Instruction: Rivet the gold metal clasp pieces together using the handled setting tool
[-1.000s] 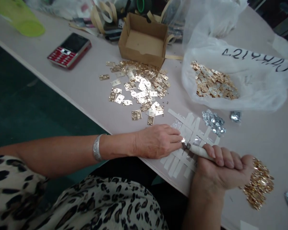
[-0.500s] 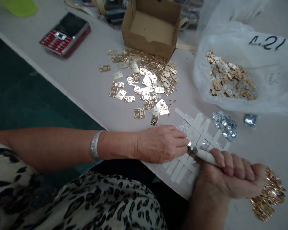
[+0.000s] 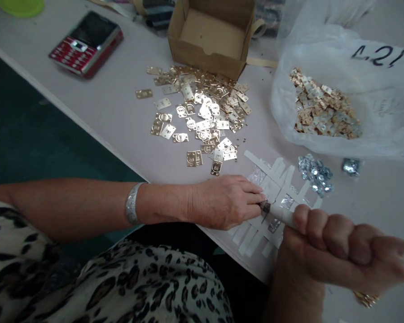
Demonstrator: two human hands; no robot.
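While our right fingers [image 3: 336, 237] are gripping a white-handled tool [image 3: 282, 214], our left hand [image 3: 224, 202] is resting, fingers extended, beside its tip over pale strips [image 3: 272, 184].

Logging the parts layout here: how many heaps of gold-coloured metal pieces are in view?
3: a heap on the table, a heap in the plastic bag, and a heap mostly hidden by the right hand. Others may be hidden.
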